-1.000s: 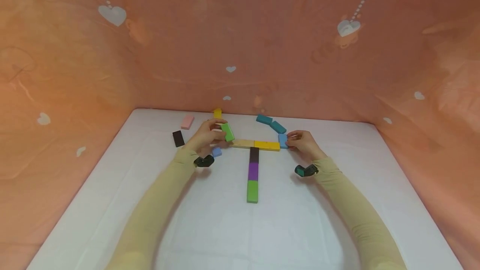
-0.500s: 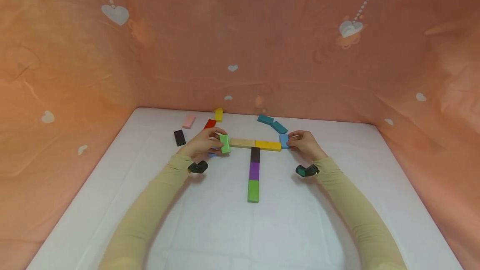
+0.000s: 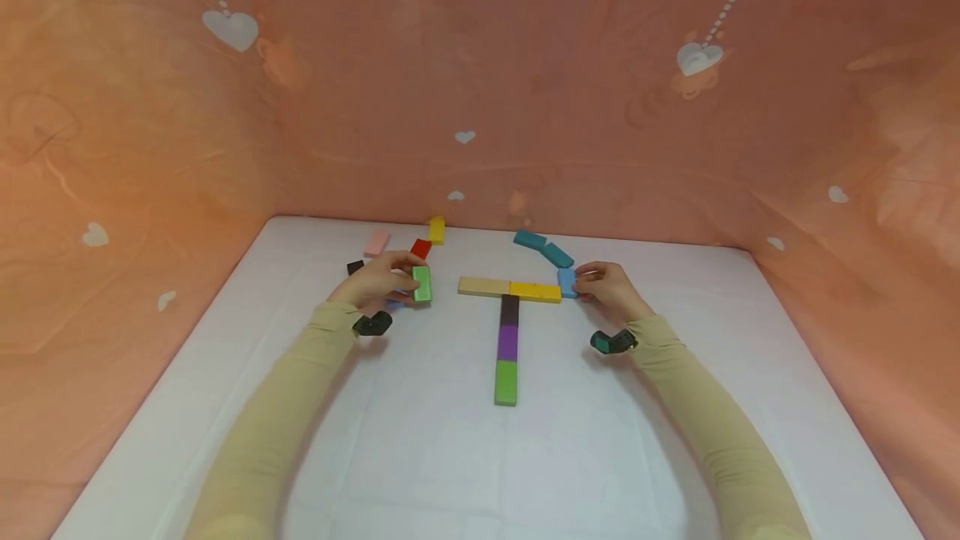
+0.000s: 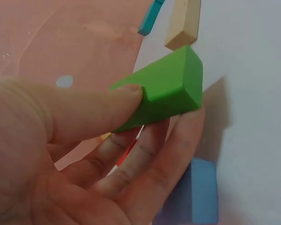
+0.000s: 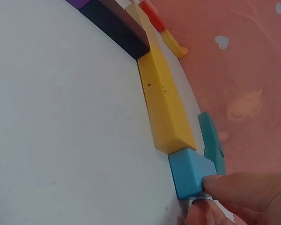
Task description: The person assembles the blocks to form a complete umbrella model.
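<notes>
My left hand pinches a light green block between thumb and fingers, held up off the table. A blue block lies below those fingers, partly hidden. At the right, my right hand holds a light blue block with thumb and fingertips, at the right end of a yellow block. That yellow block meets a wooden block in a row. From the row, a black block, a purple block and a second green block run down in a line.
Two teal blocks curve behind the light blue one. At the back left lie a pink block, a red block and another yellow block. A dark block is partly behind my left hand. Orange fabric encloses the white table.
My left hand has moved left with the light green block, away from the wooden block's end. The red block has come into sight. My right hand stays on the light blue block.
</notes>
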Demonstrator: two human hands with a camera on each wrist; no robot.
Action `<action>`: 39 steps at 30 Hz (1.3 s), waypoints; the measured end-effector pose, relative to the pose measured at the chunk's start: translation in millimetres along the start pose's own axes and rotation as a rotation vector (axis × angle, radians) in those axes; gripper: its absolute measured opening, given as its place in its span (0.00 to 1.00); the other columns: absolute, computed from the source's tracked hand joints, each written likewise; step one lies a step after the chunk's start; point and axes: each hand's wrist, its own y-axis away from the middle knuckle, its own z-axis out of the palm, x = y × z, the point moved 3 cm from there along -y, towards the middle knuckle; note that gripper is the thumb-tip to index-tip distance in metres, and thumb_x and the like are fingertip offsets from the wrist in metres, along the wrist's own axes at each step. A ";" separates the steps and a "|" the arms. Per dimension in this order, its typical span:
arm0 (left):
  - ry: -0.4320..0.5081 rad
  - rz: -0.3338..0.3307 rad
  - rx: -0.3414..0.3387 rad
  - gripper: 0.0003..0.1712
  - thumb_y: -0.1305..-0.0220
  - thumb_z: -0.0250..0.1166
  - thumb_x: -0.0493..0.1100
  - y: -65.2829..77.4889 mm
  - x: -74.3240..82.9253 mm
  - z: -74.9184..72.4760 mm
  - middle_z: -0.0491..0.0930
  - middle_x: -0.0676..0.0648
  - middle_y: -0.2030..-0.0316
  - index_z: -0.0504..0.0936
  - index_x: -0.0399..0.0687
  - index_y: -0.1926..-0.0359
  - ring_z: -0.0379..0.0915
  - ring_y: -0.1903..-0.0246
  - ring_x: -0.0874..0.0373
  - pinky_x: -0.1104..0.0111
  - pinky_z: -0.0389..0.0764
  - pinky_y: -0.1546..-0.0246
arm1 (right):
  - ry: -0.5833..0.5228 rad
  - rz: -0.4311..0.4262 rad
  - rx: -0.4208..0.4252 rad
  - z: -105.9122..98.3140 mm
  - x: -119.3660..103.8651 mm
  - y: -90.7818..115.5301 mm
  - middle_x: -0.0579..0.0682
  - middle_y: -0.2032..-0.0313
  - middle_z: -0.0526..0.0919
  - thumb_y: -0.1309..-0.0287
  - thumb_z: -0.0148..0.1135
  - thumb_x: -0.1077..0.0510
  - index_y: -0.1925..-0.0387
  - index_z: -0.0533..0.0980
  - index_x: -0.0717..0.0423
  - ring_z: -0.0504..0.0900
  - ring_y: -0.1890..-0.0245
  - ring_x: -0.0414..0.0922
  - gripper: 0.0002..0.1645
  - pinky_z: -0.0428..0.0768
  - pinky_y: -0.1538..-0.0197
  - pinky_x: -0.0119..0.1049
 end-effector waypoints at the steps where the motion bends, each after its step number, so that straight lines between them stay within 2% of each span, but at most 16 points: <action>1: -0.003 0.001 0.007 0.24 0.36 0.56 0.27 -1.7 0.7 0.0 0.65 0.35 0.50 0.66 0.30 0.40 0.72 0.58 0.48 0.56 0.78 0.53 | 0.003 -0.001 0.001 0.0 0.2 -0.3 0.63 0.53 0.75 0.39 0.61 0.65 0.42 0.69 0.70 0.78 0.66 0.45 0.24 0.81 0.60 0.32; 9: -0.135 0.070 0.109 0.24 0.39 0.59 0.27 -24.9 5.4 5.5 0.70 0.36 0.51 0.70 0.32 0.41 0.69 0.55 0.49 0.65 0.80 0.58 | -0.004 0.009 0.005 1.5 -0.5 -1.0 0.62 0.53 0.75 0.39 0.61 0.64 0.42 0.69 0.69 0.78 0.65 0.46 0.24 0.81 0.60 0.31; 16: -0.086 0.066 0.186 0.24 0.39 0.61 0.26 -42.7 -1.4 11.1 0.71 0.36 0.52 0.70 0.30 0.42 0.68 0.55 0.49 0.61 0.81 0.60 | -0.006 0.011 0.006 1.7 0.0 -1.7 0.62 0.53 0.75 0.39 0.61 0.64 0.43 0.69 0.69 0.78 0.65 0.46 0.24 0.81 0.60 0.31; 21: -0.056 0.089 0.241 0.24 0.41 0.62 0.25 -46.9 -2.0 14.9 0.73 0.34 0.53 0.70 0.27 0.43 0.70 0.56 0.50 0.65 0.82 0.63 | 0.005 0.003 0.008 0.9 0.5 -2.8 0.62 0.53 0.76 0.39 0.61 0.64 0.43 0.69 0.69 0.78 0.65 0.45 0.24 0.81 0.60 0.31; 28: 0.014 0.068 0.256 0.24 0.40 0.61 0.25 -48.4 -1.2 21.4 0.74 0.33 0.51 0.70 0.27 0.42 0.73 0.59 0.53 0.66 0.82 0.62 | -0.007 -0.015 0.011 0.9 -0.2 -1.7 0.62 0.54 0.76 0.39 0.61 0.65 0.43 0.69 0.70 0.79 0.66 0.44 0.24 0.81 0.61 0.31; 35: -0.066 0.056 0.324 0.22 0.38 0.64 0.31 -51.2 -6.4 22.3 0.76 0.33 0.49 0.74 0.32 0.43 0.75 0.55 0.48 0.67 0.82 0.62 | -0.022 -0.002 0.004 1.3 -1.6 0.1 0.62 0.54 0.75 0.39 0.60 0.65 0.42 0.69 0.70 0.78 0.65 0.45 0.24 0.81 0.60 0.31; 39: -0.123 0.060 0.378 0.20 0.40 0.66 0.33 -52.3 -10.1 22.1 0.78 0.35 0.53 0.77 0.33 0.47 0.77 0.59 0.50 0.71 0.81 0.66 | -0.020 0.000 0.003 1.0 -1.8 0.6 0.62 0.53 0.75 0.38 0.60 0.64 0.42 0.69 0.69 0.78 0.65 0.45 0.24 0.81 0.59 0.31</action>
